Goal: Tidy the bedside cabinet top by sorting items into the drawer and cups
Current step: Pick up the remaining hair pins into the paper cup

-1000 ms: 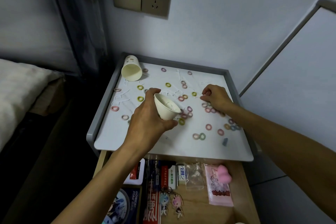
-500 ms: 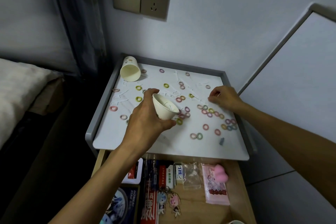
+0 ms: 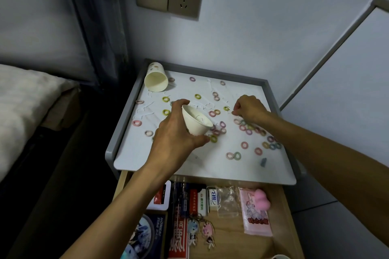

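Note:
My left hand (image 3: pixel 174 139) grips a small white paper cup (image 3: pixel 195 122), tilted with its mouth to the right, just above the middle of the white cabinet top (image 3: pixel 168 160); thin white strips show inside it. My right hand (image 3: pixel 249 109) rests at the right rear of the top, fingertips pinched on a thin white strip at its left. Several small coloured hair rings (image 3: pixel 244 144) and more thin white strips (image 3: pixel 145 111) lie scattered over the top. A second paper cup (image 3: pixel 155 82) lies on its side at the back left corner.
The drawer (image 3: pixel 231 231) below stands pulled out, holding packets, keychains (image 3: pixel 202 229) and a pink sponge (image 3: pixel 262 198). A small blue-grey piece (image 3: pixel 263 162) lies near the top's front right. A grey rim bounds the top on three sides. A bed (image 3: pixel 25 101) is at the left.
My right hand went right along the back of the top, then came back left a little. My left hand kept the cup in nearly the same place.

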